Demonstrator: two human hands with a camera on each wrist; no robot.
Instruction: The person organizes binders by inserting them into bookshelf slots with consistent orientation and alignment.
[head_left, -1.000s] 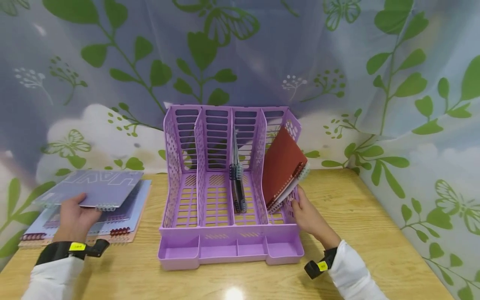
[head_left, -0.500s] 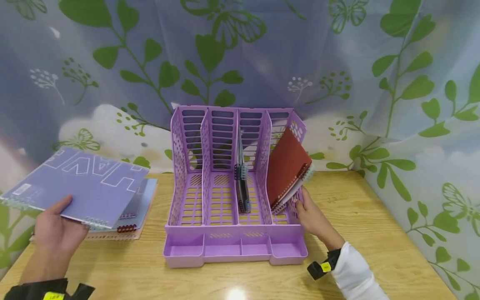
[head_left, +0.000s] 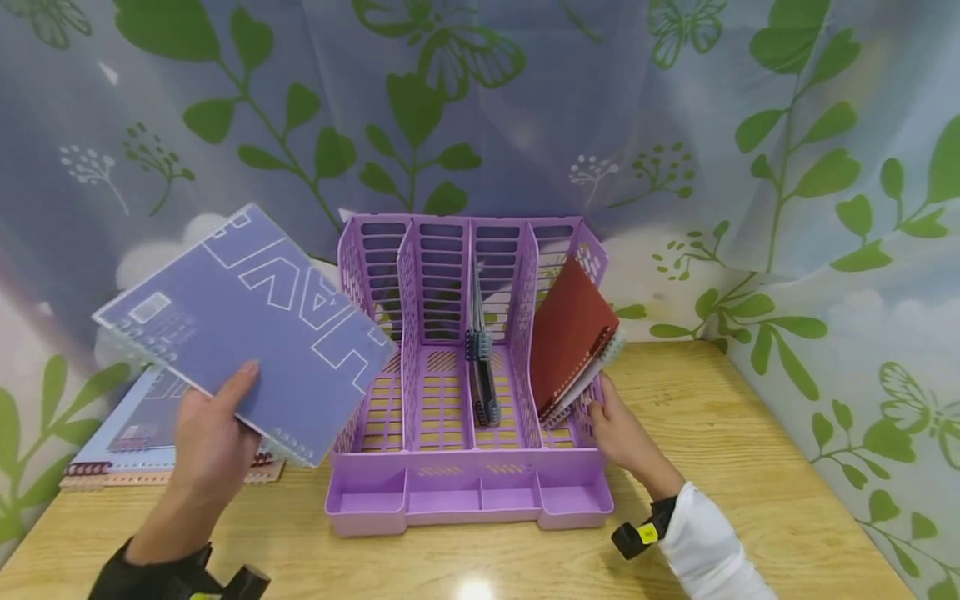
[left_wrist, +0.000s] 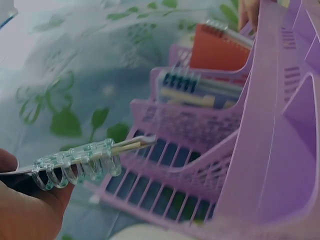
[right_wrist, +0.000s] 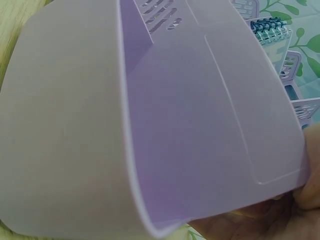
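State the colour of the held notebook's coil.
Clear with a greenish tint; coil shows best in left wrist view.

Tilted violet spiral notebook [head_left: 262, 325], seemingly near organizer [head_left: 476, 462]

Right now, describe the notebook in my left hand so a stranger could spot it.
Find the purple organizer on the wooden table. At its left, the left hand grips a violet notebook with white outlined letters. Unlike the stacked notebooks nearby, this one is held in the air.

1. Head: bright, fairly sharp; white glare on the surface [head_left: 420, 567] at the bottom edge.
2. Left wrist: hazy; backdrop [left_wrist: 55, 107] soft, palest upper left.
3. Right wrist: organizer [right_wrist: 200, 125] greyish, blurred up close.
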